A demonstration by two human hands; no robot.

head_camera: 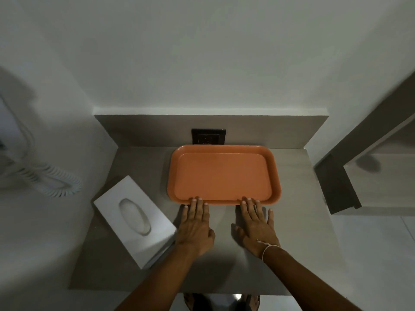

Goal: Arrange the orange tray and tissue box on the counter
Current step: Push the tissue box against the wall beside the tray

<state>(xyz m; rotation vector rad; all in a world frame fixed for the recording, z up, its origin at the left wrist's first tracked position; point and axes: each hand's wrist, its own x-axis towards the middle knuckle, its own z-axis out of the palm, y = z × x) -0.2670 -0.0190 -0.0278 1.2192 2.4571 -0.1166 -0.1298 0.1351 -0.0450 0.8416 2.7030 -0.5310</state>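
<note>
- Your left hand [195,227] lies flat on the counter [139,162], fingers spread apart, gripping nothing; its fingertips [193,200] touch the near rim of the orange tray [222,173].
- Your right hand [257,225] is likewise flat and spread, clasping nothing, its fingertips against the same near rim further right; a thin white string [266,249] circles that wrist.
- The orange tray sits flat at the back of the counter, its far edge just in front of a dark wall socket [208,136].
- The white tissue box [134,221] lies at the counter's left side, angled, opening up, just beside your left hand.
- A white coiled cord [54,180] hangs on the left wall.
</note>
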